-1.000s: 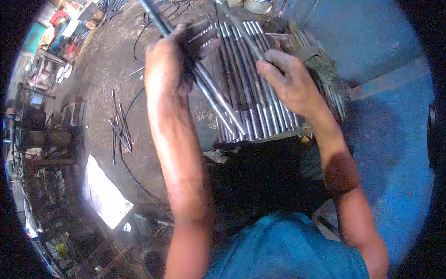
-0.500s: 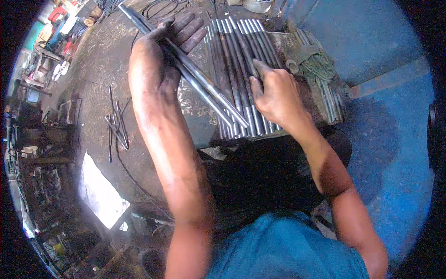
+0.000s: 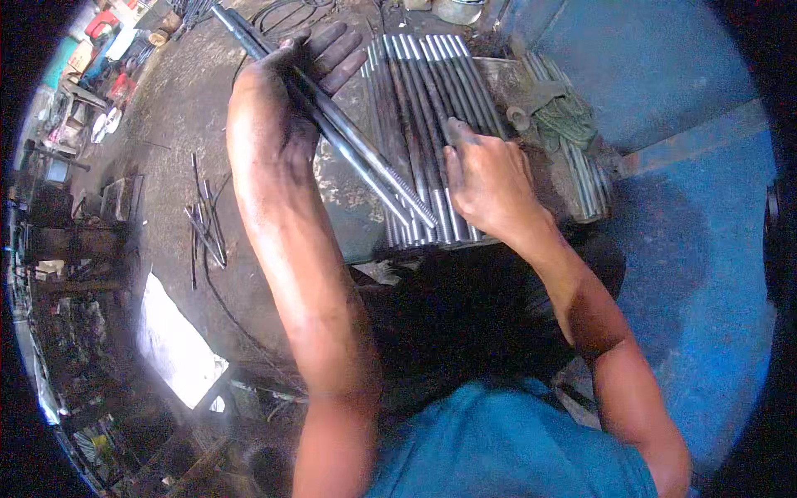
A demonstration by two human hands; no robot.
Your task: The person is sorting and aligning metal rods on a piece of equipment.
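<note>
Two metal rods with threaded ends (image 3: 357,143) lie slantwise across my left hand (image 3: 307,79). The palm faces up, and the thumb holds them while the other fingers stretch out beyond. To the right, my right hand (image 3: 486,170) is on a row of threaded rods (image 3: 411,108) laid side by side. Its thumb and forefinger are closed about one rod of the row, and the other fingers curl under, partly hidden. The rods in the row have dark middles and bright threaded ends.
A green cloth or glove (image 3: 569,120) lies on another bundle of rods (image 3: 585,178) at the right, beside a small ring (image 3: 518,119). Thin loose rods (image 3: 206,228) and a white sheet (image 3: 178,344) are at left. A blue metal panel (image 3: 689,224) stands at right.
My right forefinger has bent and drawn back toward the thumb. My left hand and its two rods have shifted very slightly left.
</note>
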